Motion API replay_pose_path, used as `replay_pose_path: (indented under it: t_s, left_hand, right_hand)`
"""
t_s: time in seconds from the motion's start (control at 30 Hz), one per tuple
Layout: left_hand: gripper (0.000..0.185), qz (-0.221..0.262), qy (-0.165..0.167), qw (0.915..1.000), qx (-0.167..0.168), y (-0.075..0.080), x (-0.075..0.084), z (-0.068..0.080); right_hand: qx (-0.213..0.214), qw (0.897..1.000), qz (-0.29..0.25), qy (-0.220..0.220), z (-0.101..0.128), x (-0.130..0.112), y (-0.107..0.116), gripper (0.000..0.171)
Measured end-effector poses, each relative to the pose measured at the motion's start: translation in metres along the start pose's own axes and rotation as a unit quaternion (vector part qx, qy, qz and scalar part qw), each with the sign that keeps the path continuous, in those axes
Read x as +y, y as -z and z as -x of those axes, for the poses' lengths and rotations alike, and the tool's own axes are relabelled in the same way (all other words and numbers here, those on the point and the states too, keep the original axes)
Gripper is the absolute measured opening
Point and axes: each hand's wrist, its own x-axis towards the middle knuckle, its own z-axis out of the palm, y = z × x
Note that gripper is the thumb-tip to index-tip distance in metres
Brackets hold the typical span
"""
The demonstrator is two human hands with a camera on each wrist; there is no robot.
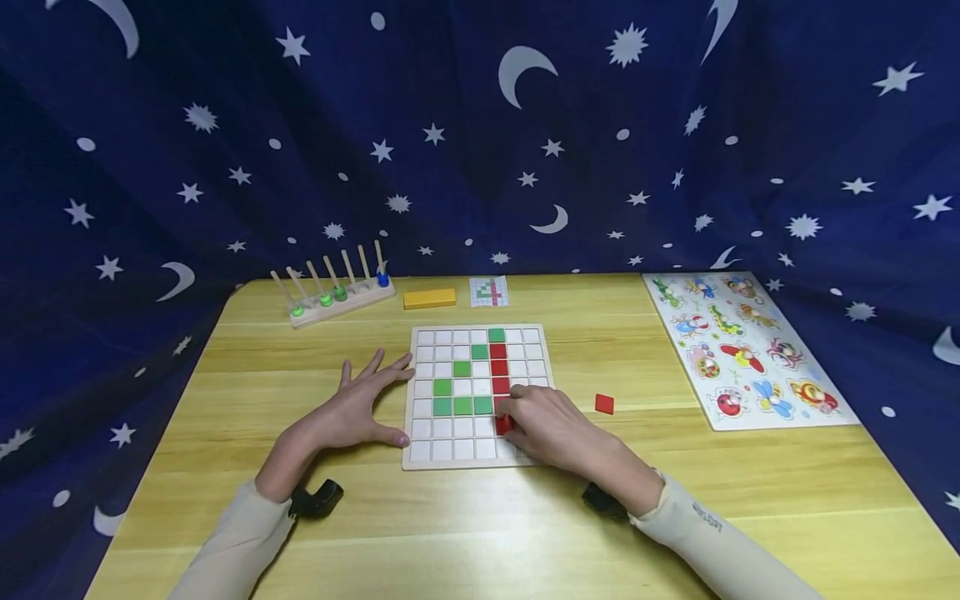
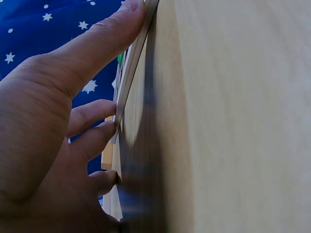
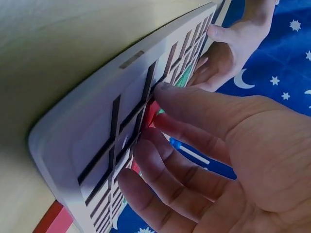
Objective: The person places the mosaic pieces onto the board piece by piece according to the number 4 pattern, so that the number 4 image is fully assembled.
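A white grid board lies on the table with green tiles and a column of red tiles set in its squares. My right hand is over the board's right part, thumb and fingertips pinching a red tile at the lower end of that column. The right wrist view shows this tile mostly hidden by the fingers. With fingers spread, my left hand rests against the board's left edge; its thumb touches the rim. One loose red tile lies right of the board.
Behind the board are a small pattern card, a yellow box and a wooden peg stand with green and blue beads. An insect puzzle board lies at the right. A dark blue starry curtain hangs behind the table.
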Motion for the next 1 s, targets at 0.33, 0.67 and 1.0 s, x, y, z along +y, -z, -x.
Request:
replay_pose_path:
  t_s: [0.33,0.67,1.0]
  left_hand:
    - [0.106,0.000,-0.003,1.0000,-0.001,-0.002,0.001,-0.001]
    - [0.105,-0.007,0.000,1.0000,0.004,0.001,0.000,0.001]
    - [0.105,-0.005,-0.003,1.0000,0.003,0.000,-0.001,0.000]
  right_hand:
    - [0.020,0.998,-0.042,-0.051,0.027,0.015,0.012,0.021]
    - [0.039,0.994,-0.004,-0.099,0.062,0.039,0.022,0.023]
    - [0.049,0.994,0.005,-0.100,0.066,0.048,0.008,0.024]
